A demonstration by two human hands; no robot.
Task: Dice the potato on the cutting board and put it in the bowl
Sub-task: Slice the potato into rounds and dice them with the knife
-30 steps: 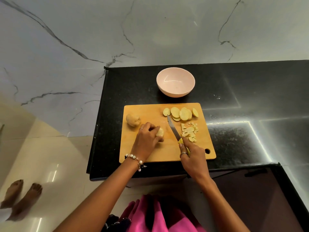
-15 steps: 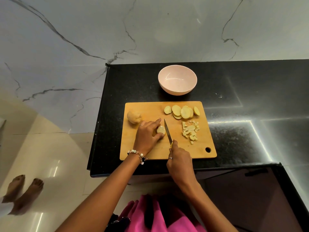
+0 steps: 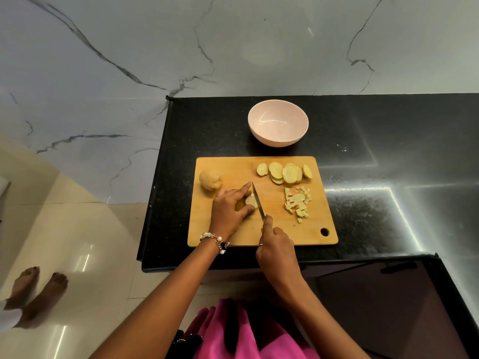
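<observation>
The small pale yellow piece of potato point(image 3: 249, 201) lies near the middle of the light wooden cutting board point(image 3: 261, 237), which sits on the black stone table point(image 3: 363, 216). The left hand point(image 3: 230, 211) has its fingers curled over this piece and pinches it so it stays put. The right hand point(image 3: 276, 244) is wrapped tight round the handle of the thin steel knife point(image 3: 258, 200), with one finger laid along the top. The blade rests right at the right side of the piece. The knife is long from near to far, and its tip points away from the person and a bit to the left. I think the potato is hard and firm, not squishy, and its cut side is likely wet and slippery, so it is best held from the top with fingertips tucked back from the blade. The piece is mostly hidden, so I cannot tell which way it is long. Round yellow potato slices point(image 3: 285, 172) lie in a row at the far right of the board, with small potato cubes point(image 3: 298, 202) just below them. A whole uncut chunk of potato point(image 3: 210, 179) waits at the far left. The pale pink round bowl point(image 3: 278, 141) sits past the board with nothing in it.
</observation>
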